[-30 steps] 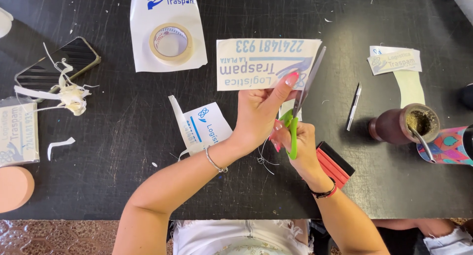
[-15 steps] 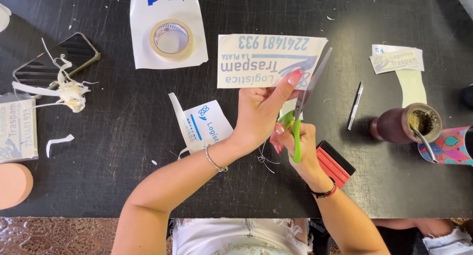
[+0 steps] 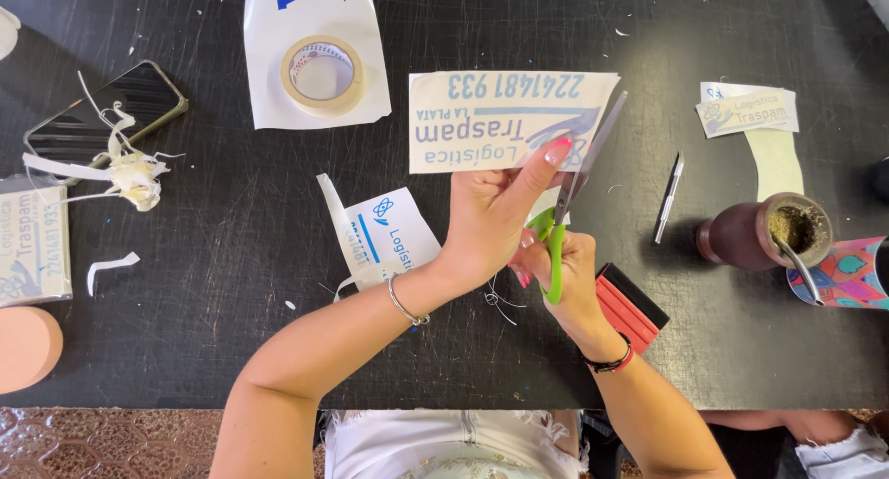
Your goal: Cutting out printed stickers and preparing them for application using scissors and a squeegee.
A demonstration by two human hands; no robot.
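Above the black table (image 3: 222, 257), left hand (image 3: 486, 215) pinches a blue-printed white sticker sheet (image 3: 505, 120), right hand (image 3: 565, 275) grips green-handled scissors (image 3: 576, 187).

Sticker sheet (image 3: 505, 120): paper-backed, matt cream face, flat printed blue markings, held in the left hand (image 3: 489, 222). Scissors (image 3: 572, 194) in the right hand (image 3: 567, 277): bright bare-metal blades, glossy green plastic handles. Table (image 3: 231, 229): black, dull, with a scratched, grainy surface. Tape roll (image 3: 321, 74): tan paper tape, matt. Phone (image 3: 102, 113): glossy glass screen with a metallic edge. Pen knife (image 3: 668, 198): polished metal. Gourd cup (image 3: 755, 234): smooth dark brown body, metal rim and straw. Squeegee (image 3: 630, 308): red plastic with a black matt felt-like edge. Bracelet (image 3: 405, 303) on the left wrist: thin shiny metal.
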